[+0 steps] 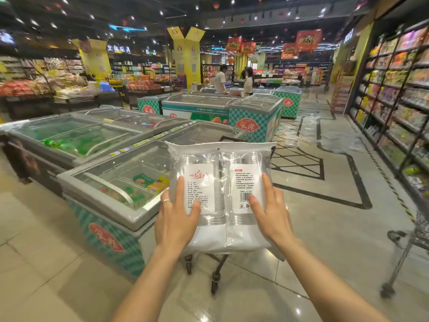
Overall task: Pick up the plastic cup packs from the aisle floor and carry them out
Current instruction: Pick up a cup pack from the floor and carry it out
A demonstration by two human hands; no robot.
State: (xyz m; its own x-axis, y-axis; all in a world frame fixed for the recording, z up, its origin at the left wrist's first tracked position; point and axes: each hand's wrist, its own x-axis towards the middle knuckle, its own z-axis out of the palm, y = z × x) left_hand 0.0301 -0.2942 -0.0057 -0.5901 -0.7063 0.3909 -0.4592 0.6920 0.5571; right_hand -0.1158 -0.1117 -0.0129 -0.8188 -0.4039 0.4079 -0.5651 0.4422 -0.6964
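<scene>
Head view, supermarket aisle. Lower centre: the left hand and the right hand lie on the upper face of a bundle of clear plastic cup packs with white printed labels, one hand towards each long edge. Forefingers and thumbs are straight and spread flat on the film; whether the outer fingers curl over the edges cannot be told. The bundle's long axis runs away from the wearer, up the frame. Its near end sits between the wrists and its far end lies well beyond the fingertips, so the hands bear on the near half only, neither nearer than the other. Beneath the bundle shows a black wire shopping trolley; whether the bundle rests on it is hidden. Left of centre: grey glass-topped chest freezers with green chequered sides. Right centre, further off: loose clear packs, blurred, on the pale tiled floor beside dark shelving stocked with coloured packets. Judgement: the carry is in hand; the loose clear packs are not yet collected. Upper centre: two people at distant freezers
</scene>
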